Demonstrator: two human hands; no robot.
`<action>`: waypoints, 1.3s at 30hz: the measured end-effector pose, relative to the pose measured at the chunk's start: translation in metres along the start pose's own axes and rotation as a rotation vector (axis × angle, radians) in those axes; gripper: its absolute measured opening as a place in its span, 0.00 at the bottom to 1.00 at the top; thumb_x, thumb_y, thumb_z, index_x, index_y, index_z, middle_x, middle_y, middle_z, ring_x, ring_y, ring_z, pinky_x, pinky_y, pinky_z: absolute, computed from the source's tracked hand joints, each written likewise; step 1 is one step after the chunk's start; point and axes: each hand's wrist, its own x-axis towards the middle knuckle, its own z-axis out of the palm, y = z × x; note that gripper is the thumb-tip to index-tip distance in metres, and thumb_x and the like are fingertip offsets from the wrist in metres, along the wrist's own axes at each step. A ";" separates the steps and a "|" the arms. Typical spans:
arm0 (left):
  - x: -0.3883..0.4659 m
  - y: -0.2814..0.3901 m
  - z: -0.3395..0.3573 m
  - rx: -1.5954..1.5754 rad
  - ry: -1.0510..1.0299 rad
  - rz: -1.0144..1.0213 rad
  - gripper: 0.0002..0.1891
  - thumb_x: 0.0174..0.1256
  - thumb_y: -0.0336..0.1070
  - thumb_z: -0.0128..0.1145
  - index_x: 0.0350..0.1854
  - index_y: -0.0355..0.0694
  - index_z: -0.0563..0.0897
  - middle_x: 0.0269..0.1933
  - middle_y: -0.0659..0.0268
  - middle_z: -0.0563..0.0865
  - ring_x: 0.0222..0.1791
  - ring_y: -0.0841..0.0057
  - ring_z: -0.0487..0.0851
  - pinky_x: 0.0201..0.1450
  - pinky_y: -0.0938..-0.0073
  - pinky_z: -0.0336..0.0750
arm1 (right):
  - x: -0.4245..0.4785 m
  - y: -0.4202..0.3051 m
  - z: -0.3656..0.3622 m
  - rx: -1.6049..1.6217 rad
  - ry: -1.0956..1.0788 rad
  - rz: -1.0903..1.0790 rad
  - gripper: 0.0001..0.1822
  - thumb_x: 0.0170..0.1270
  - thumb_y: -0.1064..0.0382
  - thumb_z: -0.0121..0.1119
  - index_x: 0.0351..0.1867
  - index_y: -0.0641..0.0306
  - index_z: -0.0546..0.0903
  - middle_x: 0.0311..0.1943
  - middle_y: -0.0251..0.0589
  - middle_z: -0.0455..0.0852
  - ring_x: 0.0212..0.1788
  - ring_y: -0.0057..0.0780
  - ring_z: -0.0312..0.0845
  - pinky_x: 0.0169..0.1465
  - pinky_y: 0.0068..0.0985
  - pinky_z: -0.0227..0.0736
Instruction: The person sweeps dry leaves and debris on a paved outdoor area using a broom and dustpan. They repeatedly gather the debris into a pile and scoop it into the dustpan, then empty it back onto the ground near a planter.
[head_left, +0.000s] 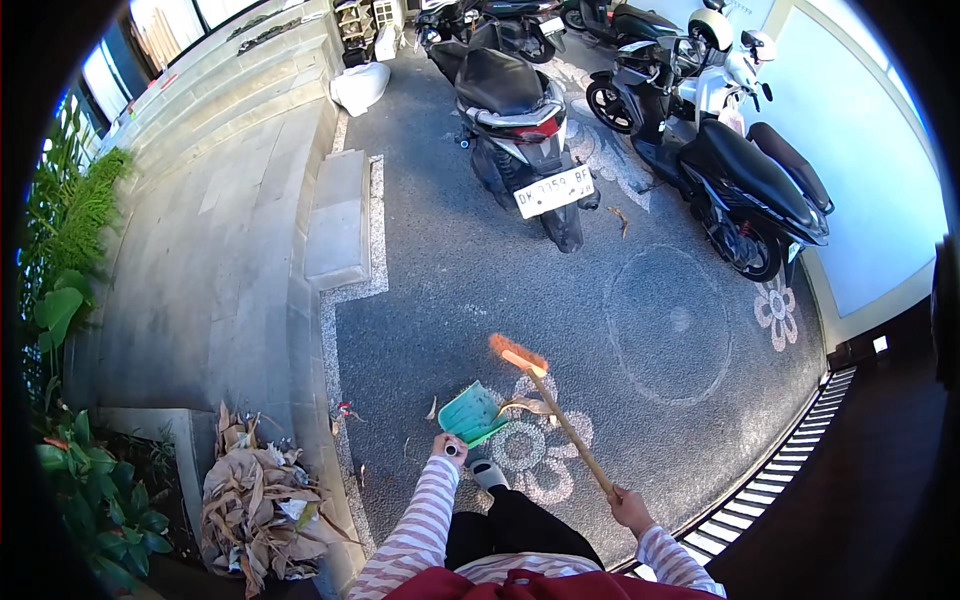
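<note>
My left hand (450, 448) grips the handle of a green plastic dustpan (471, 414), whose pan faces away from me near the ground. My right hand (630, 510) is closed around the wooden handle of a broom (574, 435); its orange-brown bristle head (519, 355) lies beyond the dustpan, to the right. A dry curled leaf (529, 406) lies at the dustpan's right edge, partly behind the broom handle. A smaller dry leaf (432, 408) rests on the pavement left of the dustpan.
A heap of dry leaves (259, 510) lies at lower left beside a planter. Parked scooters (525, 127) stand ahead, another (750, 180) at right near a white wall. A stone step (339, 217) borders the left. A slatted drain grate (780, 465) curves along the right. A small red scrap (345, 409) lies by the edging.
</note>
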 end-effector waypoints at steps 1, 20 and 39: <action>0.003 -0.003 0.000 0.020 -0.019 0.032 0.08 0.44 0.31 0.46 0.11 0.42 0.65 0.10 0.69 0.67 0.10 0.78 0.64 0.12 0.83 0.60 | 0.002 0.008 0.002 -0.017 0.006 0.016 0.14 0.53 0.58 0.53 0.36 0.68 0.75 0.21 0.57 0.77 0.26 0.49 0.76 0.30 0.36 0.69; 0.020 -0.003 -0.013 0.043 0.033 0.039 0.08 0.40 0.31 0.49 0.10 0.41 0.65 0.10 0.68 0.68 0.09 0.78 0.64 0.11 0.83 0.61 | -0.042 -0.006 0.031 0.285 -0.474 0.244 0.11 0.56 0.59 0.49 0.30 0.66 0.74 0.14 0.46 0.75 0.14 0.35 0.73 0.19 0.30 0.68; -0.111 0.029 -0.208 -0.510 -0.434 0.039 0.07 0.48 0.32 0.44 0.18 0.36 0.64 0.14 0.72 0.65 0.12 0.85 0.63 0.11 0.88 0.61 | 0.088 -0.128 -0.044 -0.122 -0.517 -0.287 0.14 0.53 0.61 0.53 0.41 0.63 0.75 0.16 0.49 0.75 0.18 0.32 0.72 0.26 0.30 0.65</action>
